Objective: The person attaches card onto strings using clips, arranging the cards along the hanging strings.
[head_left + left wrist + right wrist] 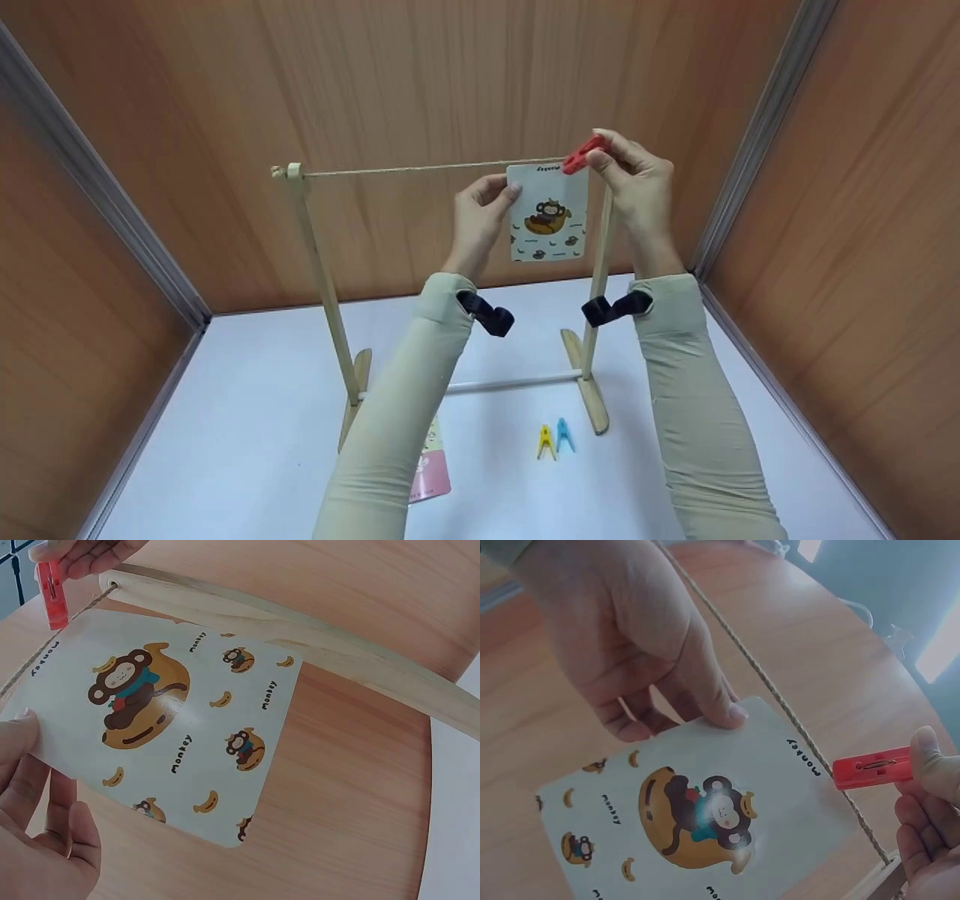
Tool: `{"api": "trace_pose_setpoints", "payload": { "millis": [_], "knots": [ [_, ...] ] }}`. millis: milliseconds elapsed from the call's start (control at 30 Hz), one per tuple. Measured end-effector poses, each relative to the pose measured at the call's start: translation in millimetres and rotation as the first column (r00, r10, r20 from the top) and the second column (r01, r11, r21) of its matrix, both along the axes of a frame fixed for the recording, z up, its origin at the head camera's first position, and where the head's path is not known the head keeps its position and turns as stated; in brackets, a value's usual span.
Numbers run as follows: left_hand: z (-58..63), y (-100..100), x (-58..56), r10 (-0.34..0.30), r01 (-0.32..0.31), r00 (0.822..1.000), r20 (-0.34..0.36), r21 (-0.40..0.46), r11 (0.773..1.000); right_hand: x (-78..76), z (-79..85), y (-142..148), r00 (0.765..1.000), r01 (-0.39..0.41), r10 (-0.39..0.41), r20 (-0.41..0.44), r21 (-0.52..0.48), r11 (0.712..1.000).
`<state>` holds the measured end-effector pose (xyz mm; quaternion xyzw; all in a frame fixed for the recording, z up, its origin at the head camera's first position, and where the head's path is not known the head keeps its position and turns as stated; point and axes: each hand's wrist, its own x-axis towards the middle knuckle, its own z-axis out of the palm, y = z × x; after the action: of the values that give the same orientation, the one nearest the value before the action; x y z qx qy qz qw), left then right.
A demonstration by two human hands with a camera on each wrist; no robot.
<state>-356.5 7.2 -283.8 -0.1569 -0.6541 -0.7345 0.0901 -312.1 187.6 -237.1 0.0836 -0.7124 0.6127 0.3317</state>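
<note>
A white card [549,240] printed with a monkey on a banana stands upright against the rope [405,169]. My left hand [481,217] pinches its left edge between thumb and fingers. At the card's top right corner, a red clothespin [874,768] is pinched in my right hand [641,187]; its tip lies over the rope and the card's top edge. Whether its jaws grip both is unclear. In the left wrist view the card [150,705] shows its printed face, with the left hand [45,817] at its edge.
The rope runs between two posts of a wooden stand [322,292] on a white table [255,435]. A yellow clothespin [546,441] and a blue clothespin [565,435] lie near the right foot. A pink card [431,476] is partly hidden by the left sleeve. Wood-grain panels surround the table.
</note>
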Motion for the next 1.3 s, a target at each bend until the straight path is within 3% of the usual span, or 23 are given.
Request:
{"api": "trace_pose_setpoints", "payload": {
  "millis": [233, 500, 867, 1300],
  "knots": [
    [2.1, 0, -1.2, 0.004, -0.004, 1.0, -0.017, -0.01, 1.0, -3.3, 3.9, -3, 1.0, 0.002, -0.002, -0.008, -0.054, 0.999],
    [2.0, -1, -1.9, 0.01, -0.01, 0.999, -0.038, -0.02, 1.0, -5.2, 10.2, -5, 0.999, -0.012, 0.017, 0.044, -0.121, 0.993],
    [0.4, -1, -3.2, 0.019, -0.019, 1.0, -0.01, -0.023, 1.0, -7.7, 9.1, -11, 0.998, 0.04, -0.038, -0.057, 0.029, 0.999],
    [-1.2, -1, -2.8, 0.003, -0.003, 1.0, -0.009, -0.026, 1.0, -6.9, 13.2, -14, 0.996, 0.091, -0.091, -0.006, 0.1, 0.991]
  ]
}}
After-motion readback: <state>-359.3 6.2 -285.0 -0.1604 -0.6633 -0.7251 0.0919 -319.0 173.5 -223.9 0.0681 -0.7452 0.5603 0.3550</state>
